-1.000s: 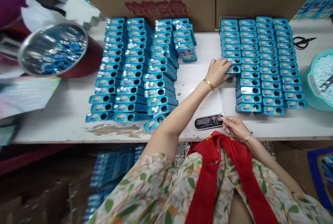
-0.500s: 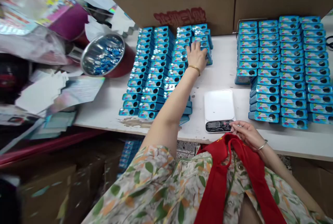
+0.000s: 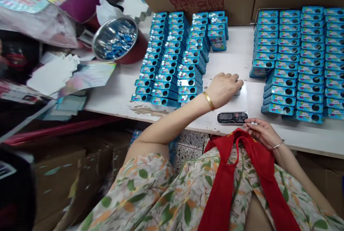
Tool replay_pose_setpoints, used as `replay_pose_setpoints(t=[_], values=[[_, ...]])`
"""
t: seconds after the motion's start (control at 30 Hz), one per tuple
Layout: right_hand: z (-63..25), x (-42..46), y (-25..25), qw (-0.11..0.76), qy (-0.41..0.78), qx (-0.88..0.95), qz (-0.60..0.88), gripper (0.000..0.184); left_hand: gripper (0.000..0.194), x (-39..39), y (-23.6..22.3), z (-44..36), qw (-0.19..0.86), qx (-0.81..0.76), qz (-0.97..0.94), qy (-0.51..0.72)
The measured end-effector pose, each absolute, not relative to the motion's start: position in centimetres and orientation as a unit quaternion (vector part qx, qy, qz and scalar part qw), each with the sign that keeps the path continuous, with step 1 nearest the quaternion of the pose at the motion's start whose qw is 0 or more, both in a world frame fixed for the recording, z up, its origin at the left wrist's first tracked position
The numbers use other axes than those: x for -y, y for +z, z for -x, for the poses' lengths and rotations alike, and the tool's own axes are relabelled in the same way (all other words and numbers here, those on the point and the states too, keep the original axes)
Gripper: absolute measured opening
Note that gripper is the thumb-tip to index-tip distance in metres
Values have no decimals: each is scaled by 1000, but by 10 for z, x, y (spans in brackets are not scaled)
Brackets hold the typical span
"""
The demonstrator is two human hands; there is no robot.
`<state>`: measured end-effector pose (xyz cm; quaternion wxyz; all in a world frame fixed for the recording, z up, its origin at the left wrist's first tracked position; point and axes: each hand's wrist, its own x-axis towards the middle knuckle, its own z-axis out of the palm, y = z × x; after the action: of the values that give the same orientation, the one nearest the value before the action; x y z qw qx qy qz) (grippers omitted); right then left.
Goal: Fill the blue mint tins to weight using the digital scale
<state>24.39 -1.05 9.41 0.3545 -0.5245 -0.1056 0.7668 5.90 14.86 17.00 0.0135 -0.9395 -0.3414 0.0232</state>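
White worktable (image 3: pixel 231 62), left hand (image 3: pixel 223 87) curled over scale (image 3: pixel 243 104), its grip unclear; right hand (image 3: pixel 259 132) loosely open.

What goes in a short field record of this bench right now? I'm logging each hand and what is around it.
left hand: palm down over the scale, fingers curled; whether it holds anything cannot be told
right hand: at the table edge, fingertips beside the scale display
left boxes: blue, in rows, white pieces showing on top
right boxes: blue, in rows, dark round holes showing
bowl: metal, far left, holds small blue and silver pieces
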Motion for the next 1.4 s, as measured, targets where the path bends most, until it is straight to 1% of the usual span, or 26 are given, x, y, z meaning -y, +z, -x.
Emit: replay_pose_setpoints(t=[0.13, 0.27, 0.4, 0.47, 0.57, 0.67, 0.77, 0.9, 1.0, 1.1, 1.23, 1.4], values=[[-244, 14, 99, 363, 760, 113, 528, 39, 20, -143, 155, -64, -36, 348, 937, -2], [-248, 21, 99, 369, 746, 129, 539, 39, 34, -144, 160, -37, -102, 402, 901, -125], [-251, 24, 104, 341, 739, 124, 568, 47, 30, -117, 160, 5, -157, 493, 825, -228], [-252, 21, 109, 310, 738, 148, 581, 47, 27, -94, 145, 19, -188, 519, 798, -243], [-254, 9, 118, 284, 719, 246, 584, 44, 21, -61, 105, 28, -241, 540, 767, -248], [-256, -13, 132, 297, 658, 363, 590, 39, 16, -38, 63, 30, -286, 561, 732, -260], [-256, -41, 153, 303, 574, 459, 607, 27, 13, -27, 35, 30, -316, 585, 696, -271], [-246, -83, 182, 296, 477, 568, 601, 11, 11, -26, 21, 31, -330, 593, 672, -296], [-233, -106, 195, 272, 421, 618, 606, 5, 11, -28, 18, 30, -332, 597, 667, -297], [-222, -119, 196, 229, 380, 652, 615, 6, 9, -28, 15, 28, -325, 601, 665, -301], [-217, -124, 187, 182, 329, 720, 583, 7, 9, -27, 14, 27, -310, 604, 668, -305], [-218, -129, 184, 124, 229, 793, 550, 9, 10, -27, 15, 26, -304, 598, 672, -314]])
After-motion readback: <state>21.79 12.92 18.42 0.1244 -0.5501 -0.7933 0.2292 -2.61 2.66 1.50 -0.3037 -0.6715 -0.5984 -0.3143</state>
